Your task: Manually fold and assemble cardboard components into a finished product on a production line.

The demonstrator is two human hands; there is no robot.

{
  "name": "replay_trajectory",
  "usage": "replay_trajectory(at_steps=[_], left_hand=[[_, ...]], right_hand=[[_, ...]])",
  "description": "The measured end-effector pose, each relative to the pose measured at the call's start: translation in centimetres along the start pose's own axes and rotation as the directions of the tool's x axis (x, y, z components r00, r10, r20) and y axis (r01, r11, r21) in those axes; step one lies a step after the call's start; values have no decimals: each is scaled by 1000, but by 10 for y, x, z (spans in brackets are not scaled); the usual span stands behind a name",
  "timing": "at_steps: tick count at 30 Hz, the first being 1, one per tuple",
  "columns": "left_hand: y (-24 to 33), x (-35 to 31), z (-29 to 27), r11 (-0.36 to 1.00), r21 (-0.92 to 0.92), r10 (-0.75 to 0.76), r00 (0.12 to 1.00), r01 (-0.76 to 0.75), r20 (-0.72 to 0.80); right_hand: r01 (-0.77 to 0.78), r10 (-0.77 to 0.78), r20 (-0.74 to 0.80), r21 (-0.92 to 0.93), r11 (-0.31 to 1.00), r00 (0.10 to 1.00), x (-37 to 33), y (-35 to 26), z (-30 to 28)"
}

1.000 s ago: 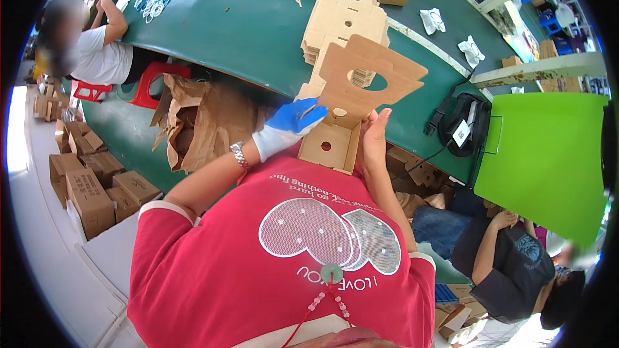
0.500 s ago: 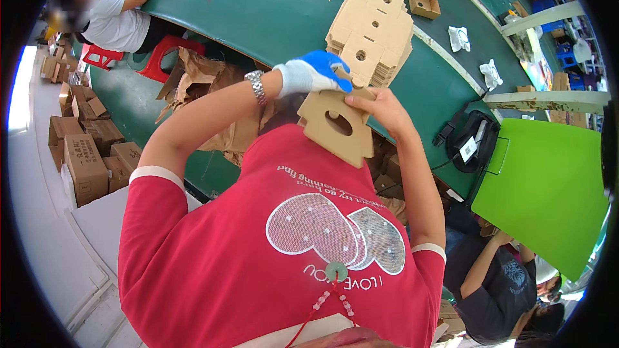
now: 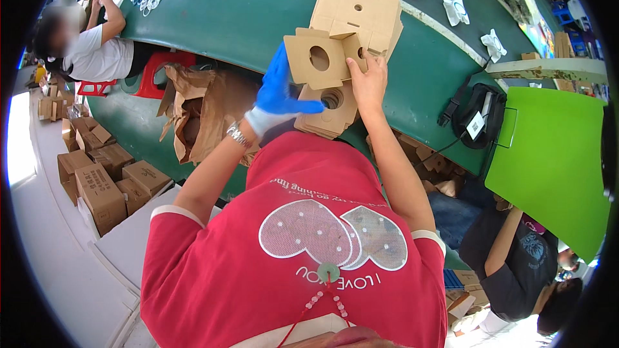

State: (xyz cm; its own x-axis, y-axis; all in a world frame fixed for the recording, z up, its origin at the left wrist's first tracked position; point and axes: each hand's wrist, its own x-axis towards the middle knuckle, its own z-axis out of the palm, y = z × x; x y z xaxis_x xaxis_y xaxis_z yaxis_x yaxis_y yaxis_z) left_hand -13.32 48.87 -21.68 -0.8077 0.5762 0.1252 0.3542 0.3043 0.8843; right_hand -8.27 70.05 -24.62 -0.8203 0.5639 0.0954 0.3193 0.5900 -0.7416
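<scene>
My left hand (image 3: 278, 92), in a blue and white glove with a wristwatch, grips the left side of a cardboard die-cut piece (image 3: 316, 58) with a round hole. My bare right hand (image 3: 369, 80) presses its right edge, fingers on a folded flap. Just below the hands lies a small stack of similar cut-outs (image 3: 333, 115) with a hole on top. A taller pile of flat cardboard blanks (image 3: 361, 3) sits beyond on the green table (image 3: 225, 13).
A torn brown paper bag (image 3: 206, 113) and a red stool (image 3: 158, 67) stand to the left. Cardboard boxes (image 3: 97, 183) lie on the floor. One co-worker sits far left (image 3: 97, 51), another lower right (image 3: 516, 264). A bright green panel (image 3: 554, 148) and black pouch (image 3: 480, 119) are right.
The cut-out has come down from a raised position to just above the small stack, and now shows folded flaps. Both hands have shifted with it toward the table.
</scene>
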Motion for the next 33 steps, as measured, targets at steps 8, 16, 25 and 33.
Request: replay_trajectory(at_steps=[8,16,25,33], left_hand=[[54,101,36,909,256,313,944,-329,100],[-1,68,26,963,-244,119,993,-115,3],[6,62,32,978,37,204,979,-203,-19],[-28,72,-15,933,80,319,907,-352,274]], right_hand=[[95,-94,-34,41,995,995,8,15,-3],[-81,106,135,-178,981,985,26,-14,-16],[-37,116,205,-353,935,972,37,-23,-3],[232,-221,511,42,972,831,59,-10,-8]])
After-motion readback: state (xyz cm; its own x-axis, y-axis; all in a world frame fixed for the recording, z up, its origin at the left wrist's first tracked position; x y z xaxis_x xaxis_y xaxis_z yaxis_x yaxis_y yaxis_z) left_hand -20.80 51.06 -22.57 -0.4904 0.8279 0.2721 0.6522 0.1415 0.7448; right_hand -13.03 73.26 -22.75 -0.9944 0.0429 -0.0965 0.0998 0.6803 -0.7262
